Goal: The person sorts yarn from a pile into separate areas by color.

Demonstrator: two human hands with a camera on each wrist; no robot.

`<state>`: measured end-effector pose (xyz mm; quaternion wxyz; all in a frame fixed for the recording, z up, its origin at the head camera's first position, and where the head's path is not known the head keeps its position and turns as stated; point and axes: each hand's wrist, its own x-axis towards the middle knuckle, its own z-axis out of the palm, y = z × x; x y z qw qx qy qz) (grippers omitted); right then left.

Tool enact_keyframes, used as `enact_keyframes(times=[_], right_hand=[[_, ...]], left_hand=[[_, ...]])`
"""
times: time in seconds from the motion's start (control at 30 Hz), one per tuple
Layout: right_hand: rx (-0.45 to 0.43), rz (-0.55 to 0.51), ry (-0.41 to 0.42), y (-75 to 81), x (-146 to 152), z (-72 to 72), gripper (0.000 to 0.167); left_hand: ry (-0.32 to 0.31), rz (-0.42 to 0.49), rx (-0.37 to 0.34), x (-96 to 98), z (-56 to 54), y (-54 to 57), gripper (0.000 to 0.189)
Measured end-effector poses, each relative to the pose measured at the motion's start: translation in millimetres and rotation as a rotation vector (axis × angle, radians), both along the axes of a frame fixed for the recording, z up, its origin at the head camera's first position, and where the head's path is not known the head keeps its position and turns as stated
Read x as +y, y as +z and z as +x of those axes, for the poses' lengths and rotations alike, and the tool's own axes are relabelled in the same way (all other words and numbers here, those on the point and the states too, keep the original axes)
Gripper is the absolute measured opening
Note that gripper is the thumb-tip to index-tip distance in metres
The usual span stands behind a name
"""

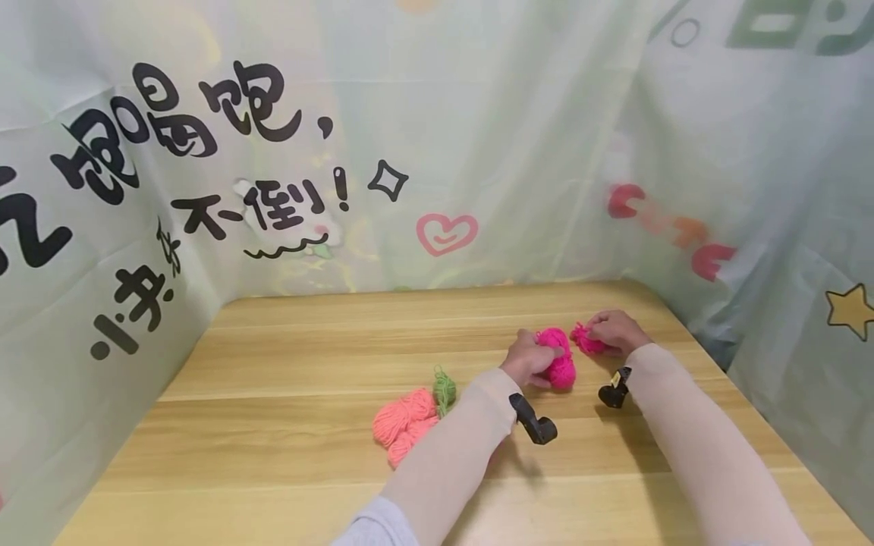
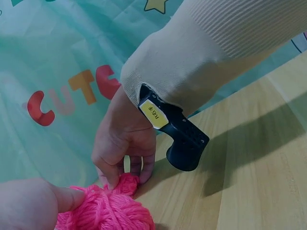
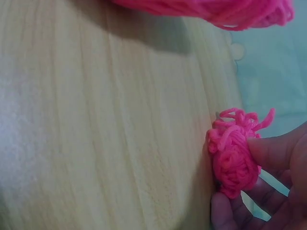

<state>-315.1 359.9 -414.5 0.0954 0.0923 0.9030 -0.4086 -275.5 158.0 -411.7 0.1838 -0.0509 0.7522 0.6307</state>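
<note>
My left hand [image 1: 527,358] grips a large hot-pink ball of yarn [image 1: 561,364], thumb over its top, at the right of the table. In the left wrist view that pink yarn ball [image 2: 112,211] fills the bottom, with the left thumb [image 2: 69,198] pressed on it. Just to its right, my right hand [image 1: 617,331] pinches a smaller hot-pink yarn ball [image 1: 587,339]. The right wrist view shows this small ball [image 3: 235,163] between thumb and fingers, loose loops sticking out at one end. The big ball's edge [image 3: 216,12] runs along the top there.
Coral yarn balls [image 1: 403,417] lie left of my left forearm, partly hidden by it. A small green yarn ball [image 1: 444,390] sits against them. The wooden table [image 1: 287,364] is bordered by a printed cloth curtain [image 1: 532,152] at the back and sides.
</note>
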Motion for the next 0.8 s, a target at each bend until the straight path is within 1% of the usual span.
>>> enact_keyframes(times=[0.23, 0.47, 0.6, 0.67, 0.8], right_hand=[[0.005, 0.014, 0.000, -2.0, -1.5, -2.5, 0.028], [-0.002, 0.020, -0.002, -3.3, -1.3, -4.9, 0.025], [-0.024, -0.032, 0.007, 0.5, -2.1, -4.2, 0.024], [-0.046, -0.067, 0.028, 4.3, -2.3, -3.0, 0.024], [-0.091, -0.066, 0.071, 12.7, -1.2, -0.5, 0.027]], left_hand=[[0.035, -0.022, -0.014, 5.9, -8.5, -3.1, 0.043], [0.044, -0.028, -0.031, 10.8, -14.3, -2.5, 0.045], [0.061, -0.033, -0.038, 11.0, -15.5, -1.1, 0.049], [0.068, -0.033, -0.037, 10.8, -15.7, -0.4, 0.051], [0.074, -0.014, -0.050, 11.3, -15.6, -1.3, 0.048]])
